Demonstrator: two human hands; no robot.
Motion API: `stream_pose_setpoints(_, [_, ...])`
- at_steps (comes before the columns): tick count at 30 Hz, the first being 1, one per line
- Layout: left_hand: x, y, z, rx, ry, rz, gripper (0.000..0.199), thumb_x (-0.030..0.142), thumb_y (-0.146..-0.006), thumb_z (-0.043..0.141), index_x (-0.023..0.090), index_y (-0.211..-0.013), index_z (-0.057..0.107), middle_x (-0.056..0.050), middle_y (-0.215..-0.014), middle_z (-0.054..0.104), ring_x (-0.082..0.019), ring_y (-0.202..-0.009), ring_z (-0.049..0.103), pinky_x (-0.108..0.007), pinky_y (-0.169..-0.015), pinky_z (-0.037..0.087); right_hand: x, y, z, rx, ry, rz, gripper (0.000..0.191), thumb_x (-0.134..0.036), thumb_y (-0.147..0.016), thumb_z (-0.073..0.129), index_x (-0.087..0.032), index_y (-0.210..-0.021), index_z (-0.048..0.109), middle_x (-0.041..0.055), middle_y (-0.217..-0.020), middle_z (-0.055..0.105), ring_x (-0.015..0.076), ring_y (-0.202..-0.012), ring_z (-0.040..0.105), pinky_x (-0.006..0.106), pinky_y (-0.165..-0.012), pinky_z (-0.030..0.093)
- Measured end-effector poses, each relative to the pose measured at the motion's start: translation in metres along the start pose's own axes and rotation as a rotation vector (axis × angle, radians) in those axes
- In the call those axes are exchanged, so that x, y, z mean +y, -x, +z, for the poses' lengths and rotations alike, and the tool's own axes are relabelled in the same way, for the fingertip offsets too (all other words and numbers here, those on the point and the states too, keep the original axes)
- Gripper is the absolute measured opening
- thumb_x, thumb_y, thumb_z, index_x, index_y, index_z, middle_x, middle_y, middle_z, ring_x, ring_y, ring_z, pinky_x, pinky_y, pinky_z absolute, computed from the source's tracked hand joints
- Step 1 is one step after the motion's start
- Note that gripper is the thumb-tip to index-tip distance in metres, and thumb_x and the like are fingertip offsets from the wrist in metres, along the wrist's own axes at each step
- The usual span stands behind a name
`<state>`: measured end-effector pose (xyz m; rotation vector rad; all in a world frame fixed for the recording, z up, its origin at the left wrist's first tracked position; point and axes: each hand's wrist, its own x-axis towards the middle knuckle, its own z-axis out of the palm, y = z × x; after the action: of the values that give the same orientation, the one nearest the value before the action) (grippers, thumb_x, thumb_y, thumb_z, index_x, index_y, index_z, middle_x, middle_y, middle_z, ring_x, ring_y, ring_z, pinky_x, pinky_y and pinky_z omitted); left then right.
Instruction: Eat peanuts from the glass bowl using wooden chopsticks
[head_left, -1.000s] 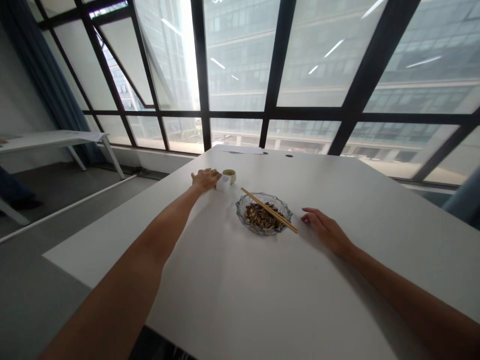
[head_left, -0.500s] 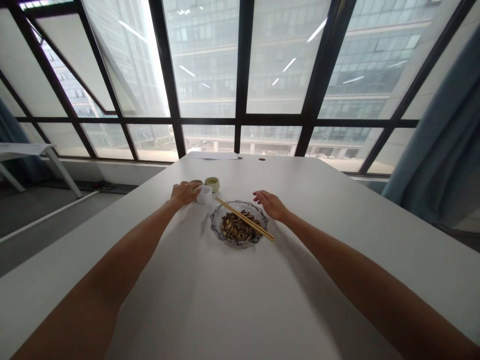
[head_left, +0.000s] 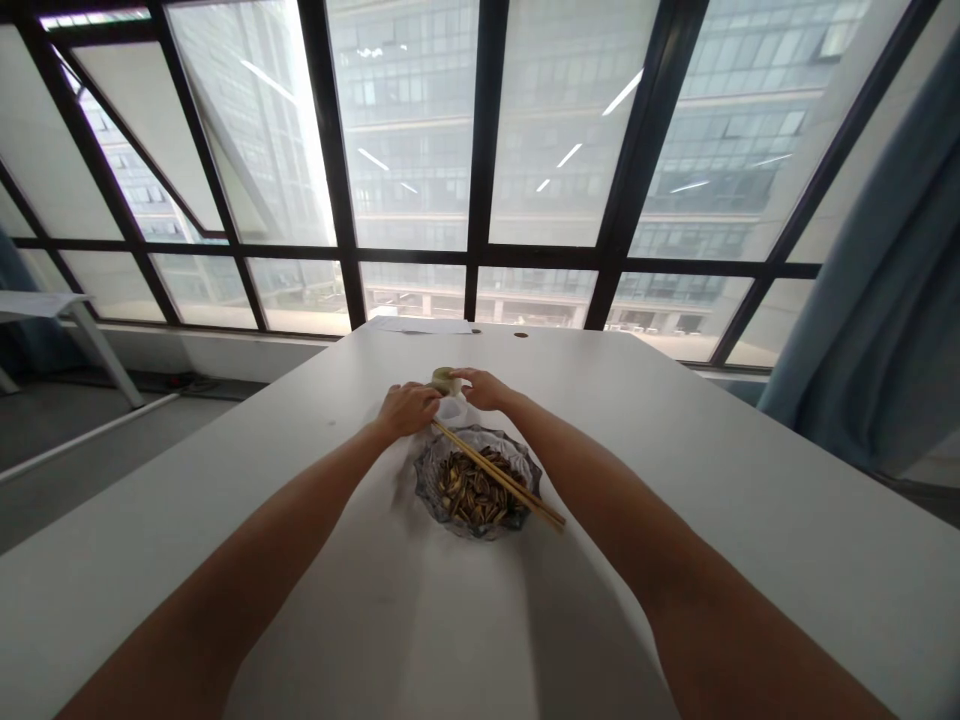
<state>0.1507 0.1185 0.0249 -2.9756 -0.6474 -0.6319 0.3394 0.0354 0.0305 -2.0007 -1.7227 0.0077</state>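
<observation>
My left hand point(head_left: 409, 410) is curled against the left side of a small white cup point(head_left: 451, 411), its fingertips partly hidden. Just behind that cup stands a pale green cup point(head_left: 442, 376). My right hand point(head_left: 484, 390) reaches in from the right, fingers stretched and apart, the fingertips at the green cup's rim and the thumb near the white cup. Whether it grips either cup is unclear. Nearer to me, a scalloped clear glass bowl point(head_left: 427, 500) holds striped sunflower seeds point(head_left: 476, 490). A pair of wooden chopsticks point(head_left: 499, 475) lies slantwise across the bowl.
The white table point(head_left: 337, 620) runs away from me toward tall framed windows point(head_left: 412, 150). White paper point(head_left: 420, 325) lies at its far edge. A blue curtain point(head_left: 862, 300) hangs at the right, and another white table point(head_left: 37, 303) stands at the far left.
My left hand and the white and green cups have shifted right, now behind the bowl. My right hand has moved left and forward to the cups. The view has tilted slightly.
</observation>
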Motion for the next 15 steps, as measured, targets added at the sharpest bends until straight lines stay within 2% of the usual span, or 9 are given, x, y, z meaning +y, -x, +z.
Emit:
stream_pose_setpoints(3, [0.012,-0.003,0.004,0.016,0.026,0.068,0.033,0.034,-0.092,0.043,0.029,-0.106,0.072,-0.001,-0.111,0.073,-0.021,-0.110,0.063,-0.037,-0.097,0.045,0.004,-0.013,0.006,-0.033,0.041,-0.016,0.056,-0.006,-0.081,0.058,-0.018,-0.135,0.059,0.0078,-0.142,0.057,0.0211,-0.131,0.052,0.031,-0.111,0.038])
stream_pose_setpoints(7, [0.021,-0.006,0.007,0.033,0.056,0.103,0.032,0.033,-0.091,0.044,0.029,-0.106,0.072,-0.001,-0.112,0.073,-0.022,-0.111,0.062,-0.037,-0.098,0.044,0.016,-0.018,0.007,-0.059,0.095,-0.006,0.061,-0.010,-0.079,0.063,-0.025,-0.137,0.056,0.0050,-0.136,0.062,0.0234,-0.125,0.057,0.035,-0.105,0.043])
stream_pose_setpoints(15, [0.033,-0.008,0.005,0.016,0.057,0.104,0.031,0.033,-0.091,0.044,0.028,-0.102,0.073,-0.003,-0.107,0.073,-0.023,-0.108,0.063,-0.038,-0.093,0.046,0.021,-0.016,-0.006,-0.169,0.205,-0.040,0.048,-0.019,-0.079,0.071,-0.024,-0.126,0.064,0.0049,-0.114,0.072,0.0194,-0.098,0.067,0.025,-0.085,0.048])
